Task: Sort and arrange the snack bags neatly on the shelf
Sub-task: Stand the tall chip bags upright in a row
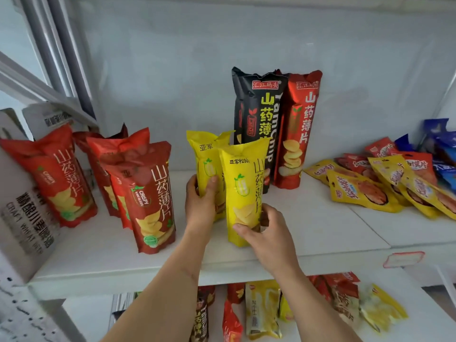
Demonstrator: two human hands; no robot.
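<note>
Two tall yellow yam-chip bags stand upright mid-shelf. My left hand [201, 199] grips the rear yellow bag [206, 161] at its lower left side. My right hand [264, 233] holds the front yellow bag [243, 178] near its base, thumb across the front. Behind them stand a black bag [259, 112] and a red bag [299, 127], upright against the back wall. To the left, several red yam-chip bags [150, 196] stand in a loose group. The white shelf [320, 233] carries all of these.
Flat yellow, red and blue snack packets [385, 183] lie piled at the right. White boxes with black print [22, 213] lean at the far left. A lower shelf holds several mixed bags [264, 309]. A red-edged label [403, 259] sits on the shelf's front edge.
</note>
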